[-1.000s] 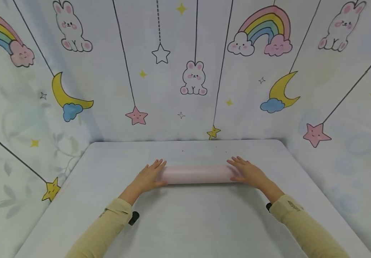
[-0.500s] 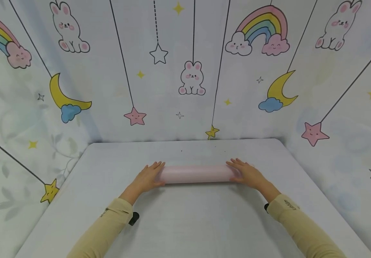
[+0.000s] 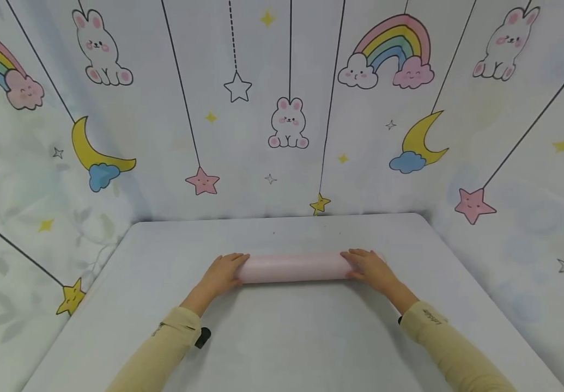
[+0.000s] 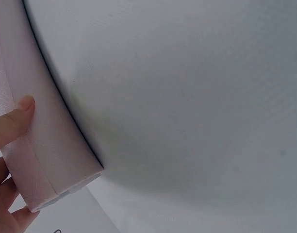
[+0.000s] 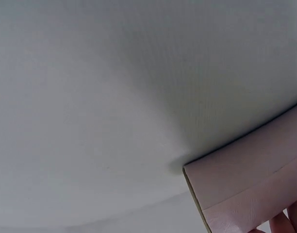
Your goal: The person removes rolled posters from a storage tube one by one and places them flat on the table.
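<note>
A long pale pink roll [image 3: 293, 268] lies crosswise on the white table, its smooth surface marked by a lengthwise seam in the wrist views. At its left end my left hand [image 3: 223, 273] grips it. In the left wrist view the thumb [image 4: 23, 112] presses the near side while the other fingers bend round the far side near the end. My right hand [image 3: 371, 269] holds the right end, fingers over the top. The right wrist view shows a thin tan edge at that end of the pink roll [image 5: 250, 179], with fingertips [image 5: 282, 224] along its far side.
The white table [image 3: 286, 337] has rounded back corners. Fabric walls [image 3: 252, 147] printed with rabbits, rainbows, moons and stars enclose it at the back and both sides. Small dark devices [image 3: 203, 337] sit at the wrists beside the beige sleeves [image 3: 156, 348].
The spread fingers of both hands have drawn in and closed round the pink roll's ends. The roll keeps about the same place on the table, while the head view has shifted slightly.
</note>
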The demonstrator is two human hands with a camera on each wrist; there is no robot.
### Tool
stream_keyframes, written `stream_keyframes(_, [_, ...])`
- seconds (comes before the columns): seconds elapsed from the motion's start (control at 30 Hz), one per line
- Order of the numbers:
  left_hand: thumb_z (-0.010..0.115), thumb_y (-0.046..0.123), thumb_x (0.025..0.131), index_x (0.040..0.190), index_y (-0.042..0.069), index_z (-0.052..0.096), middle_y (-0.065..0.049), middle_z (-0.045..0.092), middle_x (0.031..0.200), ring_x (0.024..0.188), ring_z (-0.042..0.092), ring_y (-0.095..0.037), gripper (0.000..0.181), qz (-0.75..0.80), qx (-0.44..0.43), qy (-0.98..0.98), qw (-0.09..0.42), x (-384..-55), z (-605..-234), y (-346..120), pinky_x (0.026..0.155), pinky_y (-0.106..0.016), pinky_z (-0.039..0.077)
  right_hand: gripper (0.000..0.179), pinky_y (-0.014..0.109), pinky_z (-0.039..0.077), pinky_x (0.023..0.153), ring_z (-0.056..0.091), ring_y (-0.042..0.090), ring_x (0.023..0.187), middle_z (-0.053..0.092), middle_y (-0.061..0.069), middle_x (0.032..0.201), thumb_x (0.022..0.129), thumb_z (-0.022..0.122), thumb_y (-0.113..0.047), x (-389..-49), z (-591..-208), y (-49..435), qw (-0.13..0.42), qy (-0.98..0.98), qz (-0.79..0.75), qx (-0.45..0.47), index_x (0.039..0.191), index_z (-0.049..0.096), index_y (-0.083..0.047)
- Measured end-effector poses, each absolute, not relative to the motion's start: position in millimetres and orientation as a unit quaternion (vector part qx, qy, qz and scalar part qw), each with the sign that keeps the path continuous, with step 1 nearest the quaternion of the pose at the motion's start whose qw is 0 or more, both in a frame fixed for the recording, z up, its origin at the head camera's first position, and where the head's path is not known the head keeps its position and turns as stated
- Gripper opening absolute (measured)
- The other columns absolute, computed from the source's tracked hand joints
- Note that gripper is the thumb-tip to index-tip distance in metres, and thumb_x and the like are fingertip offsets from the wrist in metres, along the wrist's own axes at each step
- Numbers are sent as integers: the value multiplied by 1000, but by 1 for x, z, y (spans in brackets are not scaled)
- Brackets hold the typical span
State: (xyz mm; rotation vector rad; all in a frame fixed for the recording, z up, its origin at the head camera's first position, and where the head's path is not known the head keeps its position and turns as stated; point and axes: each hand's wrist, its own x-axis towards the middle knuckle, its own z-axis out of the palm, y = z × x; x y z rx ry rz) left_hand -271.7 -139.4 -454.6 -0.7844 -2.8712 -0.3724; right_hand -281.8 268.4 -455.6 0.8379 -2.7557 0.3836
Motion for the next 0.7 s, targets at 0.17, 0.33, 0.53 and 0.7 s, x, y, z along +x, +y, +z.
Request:
stream_keyframes(0.17, [78,15,71,127,5,52,-15,54,123,116,48,-32,63,-125,-253,-955,91,-269,-458,-142,95,-53,33,53,61,33,90,51,36,111,56,21,118,77,72,-25,-282,-455,262,127,-940,117,295,122,57,-4])
stream_keyframes(0.33, [79,15,70,125,4,53,-16,55,122,114,50,-32,62,-132,-256,-953,97,-265,-459,-143,94,-53,35,52,61,35,87,53,35,109,58,20,115,75,73,-24,-280,-454,259,124,-942,112,293,120,58,-3])
stream_keyframes(0.53, [79,18,69,124,4,55,-16,57,120,109,53,-34,62,-121,-268,-951,98,-262,-457,-138,91,-49,39,51,63,34,88,53,36,108,59,20,114,74,74,-22,-273,-451,263,113,-946,121,279,119,59,-2])
stream_keyframes(0.7, [80,23,68,125,7,55,-12,57,122,109,54,-31,64,-107,-275,-950,102,-264,-455,-135,90,-44,41,52,62,33,88,53,36,109,58,20,116,74,74,-23,-271,-448,267,106,-948,129,270,119,58,-2])
